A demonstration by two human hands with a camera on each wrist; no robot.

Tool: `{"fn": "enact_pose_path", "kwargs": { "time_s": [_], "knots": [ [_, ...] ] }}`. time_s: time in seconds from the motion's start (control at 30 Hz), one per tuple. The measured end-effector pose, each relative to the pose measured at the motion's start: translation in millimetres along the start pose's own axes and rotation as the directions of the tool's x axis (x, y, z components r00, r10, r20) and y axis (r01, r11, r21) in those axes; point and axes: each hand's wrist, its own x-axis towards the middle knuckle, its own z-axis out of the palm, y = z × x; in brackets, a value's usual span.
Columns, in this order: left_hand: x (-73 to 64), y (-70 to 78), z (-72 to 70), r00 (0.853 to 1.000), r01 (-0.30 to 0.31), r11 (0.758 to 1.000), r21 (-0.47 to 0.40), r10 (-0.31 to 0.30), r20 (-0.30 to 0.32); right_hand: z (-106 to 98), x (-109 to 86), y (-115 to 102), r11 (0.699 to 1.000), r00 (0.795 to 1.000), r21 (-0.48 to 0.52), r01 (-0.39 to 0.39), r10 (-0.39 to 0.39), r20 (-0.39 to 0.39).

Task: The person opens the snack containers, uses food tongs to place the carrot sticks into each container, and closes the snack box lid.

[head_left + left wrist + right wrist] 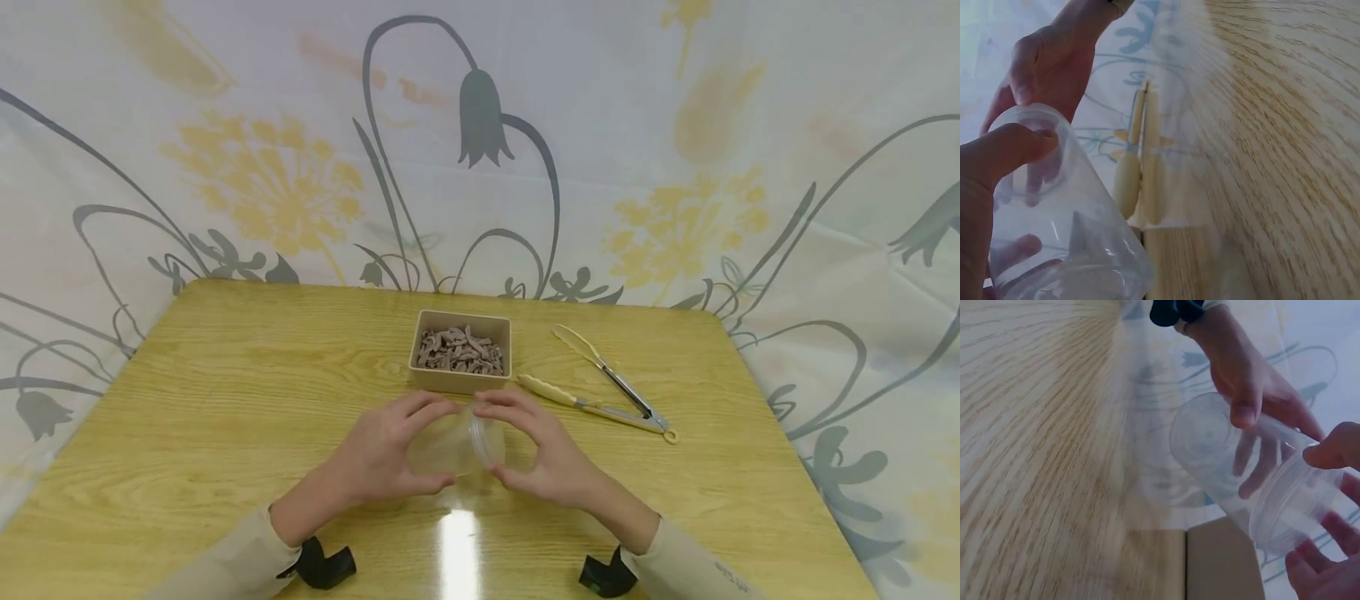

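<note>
Both hands, left hand (386, 454) and right hand (543, 454), are gripping a clear plastic jar (456, 446) sideways just above the desk (225, 400); it is looking light, slippery and thin-walled, best held around body and lid.

Two bare hands in view, the left hand (390, 454) and the right hand (543, 454), no gloves, no rings showing. Both arms wear long sleeves in a pale beige cloth, cuffs sitting snug at the wrists. The right sleeve (693, 571) carries a faint line of small dark marks, too small to read. Under each wrist sits a black strap-on block, left wrist mount (324, 565) and right wrist mount (606, 575), chunky and matte.
</note>
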Motion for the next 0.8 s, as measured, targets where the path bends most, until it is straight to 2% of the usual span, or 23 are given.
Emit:
{"fn": "enact_pose_path", "kwargs": {
  "time_s": [0.07,0.13,0.23,0.33,0.47,0.57,0.7,0.8],
  "knots": [
    [-0.4,0.9,-0.2,1.0,0.018,1.0,-0.008,-0.017,0.016,-0.2,-1.5,1.6,0.999,1.0,0.036,0.017,-0.017,0.003],
    [-0.4,1.7,-0.5,0.999,0.024,1.0,-0.002,-0.024,0.021,0.9,-3.0,2.7,0.997,1.0,0.073,-0.012,0.012,0.002],
    [0.5,2.5,-0.4,1.0,0.015,0.999,0.037,-0.016,0.009,2.7,-4.4,3.1,0.986,0.993,0.123,-0.115,0.117,-0.011],
    [1.9,3.2,-0.2,1.0,-0.002,0.998,0.069,0.003,-0.008,4.2,-5.4,2.9,0.96,0.972,0.154,-0.233,0.236,-0.005],
    [2.3,3.5,0.2,1.0,-0.004,0.997,0.072,0.005,-0.014,5.0,-6.0,2.9,0.943,0.956,0.158,-0.292,0.295,0.005],
    [1.6,2.7,0.6,1.0,0.012,0.999,0.049,-0.011,-0.01,4.4,-6.2,3.7,0.949,0.965,0.18,-0.258,0.261,0.007],
    [0.6,1.2,1.2,0.999,0.032,0.999,-0.001,-0.032,-0.004,3.3,-6.8,6.4,0.964,0.99,0.226,-0.14,0.136,0.034],
    [0.5,0.3,1.4,0.999,0.035,0.999,-0.002,-0.035,-0.003,2.9,-7.3,7.2,0.963,0.994,0.248,-0.106,0.097,0.05]
  ]
}}
